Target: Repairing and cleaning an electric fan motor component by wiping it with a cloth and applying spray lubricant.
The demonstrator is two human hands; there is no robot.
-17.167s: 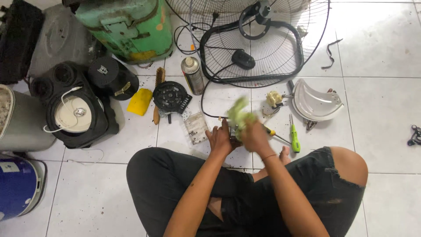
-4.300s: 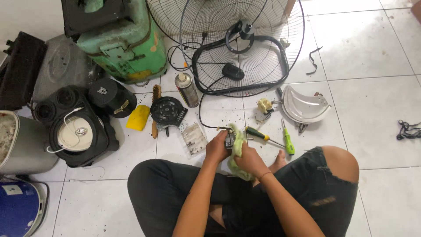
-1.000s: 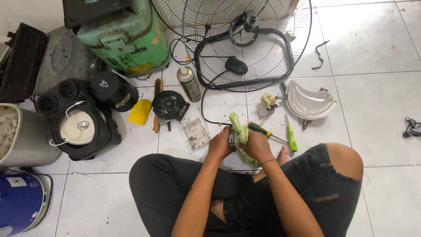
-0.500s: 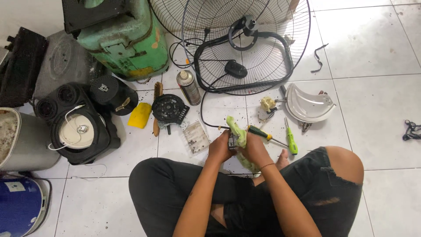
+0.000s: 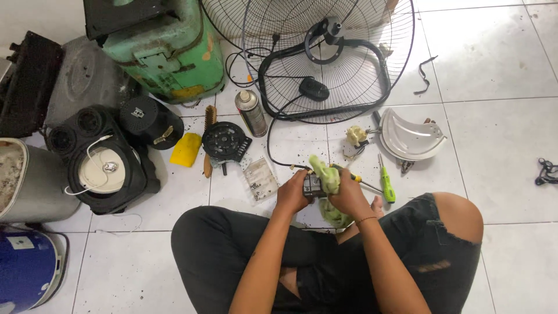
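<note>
Above the crossed legs, near the tiled floor's (image 5: pixel 500 64) near edge, the left hand (image 5: pixel 292 195) gripped a small dark motor part (image 5: pixel 312 185) while the right hand (image 5: pixel 349 196) pressed a green cloth (image 5: pixel 326 179) against it; a green screwdriver (image 5: pixel 386 186) lay just beside.

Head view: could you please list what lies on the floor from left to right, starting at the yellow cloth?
Yellow cloth → spray can → green rag → green screwdriver → white curved cover → black clip.
</note>
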